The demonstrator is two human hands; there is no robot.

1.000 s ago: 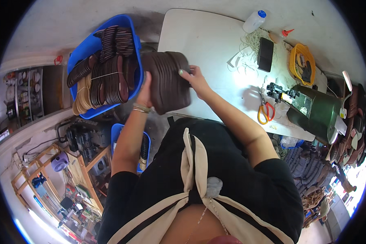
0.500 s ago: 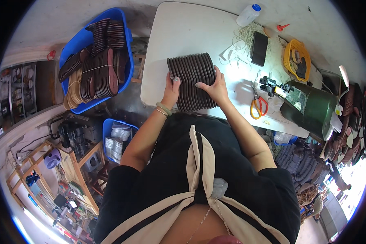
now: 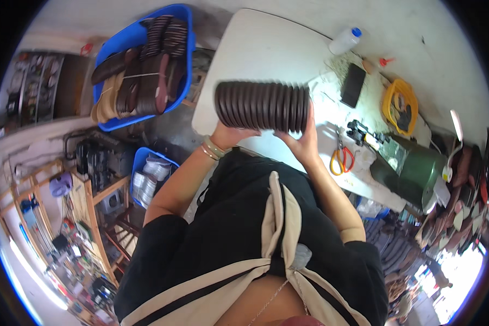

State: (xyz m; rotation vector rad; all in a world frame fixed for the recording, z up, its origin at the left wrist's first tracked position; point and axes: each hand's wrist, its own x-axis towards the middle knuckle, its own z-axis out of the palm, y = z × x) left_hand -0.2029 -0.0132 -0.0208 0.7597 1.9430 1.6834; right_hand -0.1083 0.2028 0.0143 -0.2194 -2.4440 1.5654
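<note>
A: What is on the far left?
B: A big blue basket (image 3: 190,46). Long, flat brown shapes (image 3: 149,89) are packed in it, and tan ones (image 3: 106,100) sit at its left side.
A: And below it?
B: A smaller blue basket (image 3: 137,164) with shiny grey bundles (image 3: 156,167) inside.
A: What is the left hand (image 3: 227,135) doing?
B: It grips the near side of the stack of dark brown pieces (image 3: 263,104), close to the left end. Some fingers are hidden under it.
A: Where is the stack?
B: Between the two hands, in front of the person, at the near part of the white table (image 3: 244,49). I can't tell if it touches the table.
A: And the right hand (image 3: 304,144)?
B: It grips the stack's right end, with the thumb on the near side.
A: What comes next to the right?
B: Scissors (image 3: 342,161) with orange and red handles, a white bottle (image 3: 345,42) with a blue cap, a black phone (image 3: 353,85), then a yellow basket (image 3: 387,111). A dark green thing (image 3: 422,173) sits near the table's right edge.
</note>
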